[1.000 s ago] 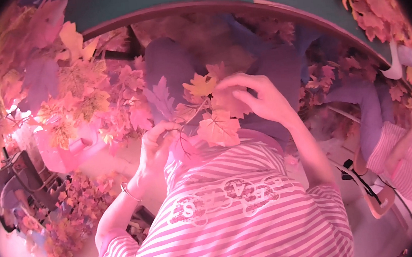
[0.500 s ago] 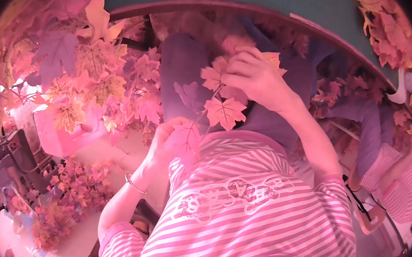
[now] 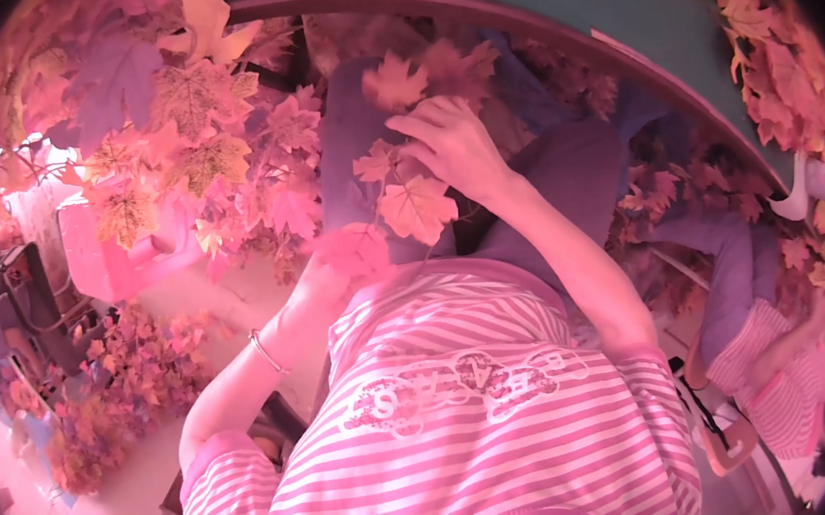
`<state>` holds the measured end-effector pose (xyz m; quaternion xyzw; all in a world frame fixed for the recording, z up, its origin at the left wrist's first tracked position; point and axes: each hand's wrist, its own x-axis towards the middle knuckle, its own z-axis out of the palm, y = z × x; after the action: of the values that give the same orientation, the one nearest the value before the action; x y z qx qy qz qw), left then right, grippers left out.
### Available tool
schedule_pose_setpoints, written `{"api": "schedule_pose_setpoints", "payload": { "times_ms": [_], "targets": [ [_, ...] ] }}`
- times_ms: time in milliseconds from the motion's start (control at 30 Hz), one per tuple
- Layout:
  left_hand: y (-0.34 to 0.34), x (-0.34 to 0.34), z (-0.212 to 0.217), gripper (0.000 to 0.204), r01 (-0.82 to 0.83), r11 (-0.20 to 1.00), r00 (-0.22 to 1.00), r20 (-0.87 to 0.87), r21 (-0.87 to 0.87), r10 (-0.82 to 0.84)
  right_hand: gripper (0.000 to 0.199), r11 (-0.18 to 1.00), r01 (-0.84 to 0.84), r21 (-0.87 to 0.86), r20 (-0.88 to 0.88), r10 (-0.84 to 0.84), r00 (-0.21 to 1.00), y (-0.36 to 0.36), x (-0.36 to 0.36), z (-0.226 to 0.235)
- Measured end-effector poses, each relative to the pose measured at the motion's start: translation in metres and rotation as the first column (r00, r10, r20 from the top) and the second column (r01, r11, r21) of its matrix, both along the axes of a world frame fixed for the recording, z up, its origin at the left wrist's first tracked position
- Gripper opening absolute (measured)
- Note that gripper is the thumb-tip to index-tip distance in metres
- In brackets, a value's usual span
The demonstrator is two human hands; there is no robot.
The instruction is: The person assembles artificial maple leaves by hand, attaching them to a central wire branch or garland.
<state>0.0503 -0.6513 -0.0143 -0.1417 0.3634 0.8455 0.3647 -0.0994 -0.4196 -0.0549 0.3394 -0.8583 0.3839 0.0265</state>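
A: Where is the maple-leaf sprig (image 3: 417,211) hanging?

B: It is hanging between the hands, above the lap (image 3: 344,144) and near the green counter (image 3: 664,52).

A: How are both grips standing?

B: The left hand (image 3: 312,287), partly hidden by a leaf (image 3: 354,251), is grasping the sprig; the right hand (image 3: 459,149) is hovering beside it, fingers half-bent, its hold remaining unclear.

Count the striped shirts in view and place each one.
2: one striped shirt at lower centre, a second striped shirt toward the right edge. Others may be hidden.
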Motion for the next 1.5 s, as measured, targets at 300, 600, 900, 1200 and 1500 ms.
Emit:
{"api": "schedule_pose_setpoints", "payload": {
  "times_ms": [300, 600, 900, 1200, 1500],
  "targets": [
    [-0.018, 0.018, -0.012, 0.008, -0.141, 0.946, 0.915, 0.327, -0.292, 0.237, 0.028, 0.923, 0.353, -0.155, 0.332, -0.288, 0.898, 0.074, 0.031, -0.001],
    [-0.019, 0.029, -0.005, 0.02, -0.062, 0.926, 0.926, 0.325, -0.372, 0.193, 0.019, 0.83, 0.482, -0.28, 0.509, -0.298, 0.808, 0.046, 0.049, -0.006],
    [-0.009, 0.034, 0.005, 0.026, -0.001, 0.909, 0.942, 0.305, -0.417, 0.142, 0.027, 0.917, 0.127, -0.378, 0.258, -0.028, 0.966, -0.007, 0.066, 0.003],
    [-0.003, 0.023, 0.011, 0.019, -0.043, 0.945, 0.987, 0.135, -0.324, 0.091, 0.02, 0.952, -0.094, -0.291, -0.019, 0.093, 0.996, -0.006, 0.034, -0.004],
    [0.004, 0.023, -0.068, 0.014, -0.07, 0.986, 0.996, -0.047, 0.15, 0.078, 0.024, 0.995, -0.001, -0.098, -0.124, -0.011, 0.992, 0.021, 0.02, 0.035]
  ]
}}
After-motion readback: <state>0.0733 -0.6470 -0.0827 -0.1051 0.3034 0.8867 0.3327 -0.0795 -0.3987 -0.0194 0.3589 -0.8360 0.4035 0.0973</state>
